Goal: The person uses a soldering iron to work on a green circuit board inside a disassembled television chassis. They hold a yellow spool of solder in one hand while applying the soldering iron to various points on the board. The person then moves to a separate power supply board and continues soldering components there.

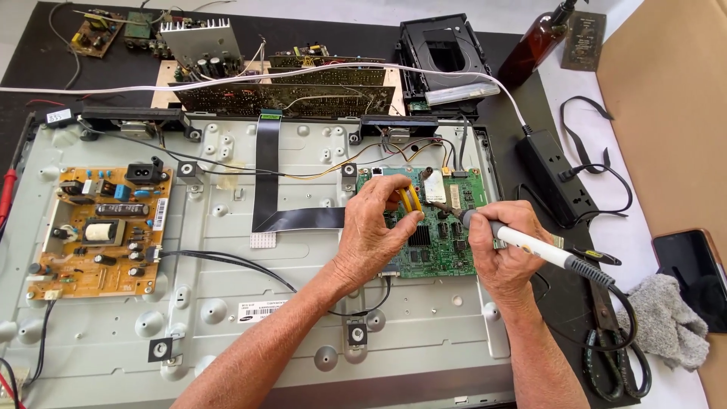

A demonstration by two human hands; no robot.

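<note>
A green circuit board point(443, 250) is mounted on the right of a grey metal back panel point(227, 303). My left hand point(375, 235) rests on the board's left side and pinches yellow-handled tweezers point(410, 198) over it. My right hand point(503, 246) grips a white soldering iron point(530, 244) like a pen, its dark tip touching the board near the middle. The iron's black cord point(617, 291) trails off to the right.
A brown power board point(102, 231) sits at the panel's left. A black flat ribbon cable point(266, 174) runs down the middle. More circuit boards point(288, 95) lie at the back. A power strip point(556, 178), scissors point(609, 341), grey cloth point(666, 318), phone point(693, 269) and brown bottle point(538, 42) are at right.
</note>
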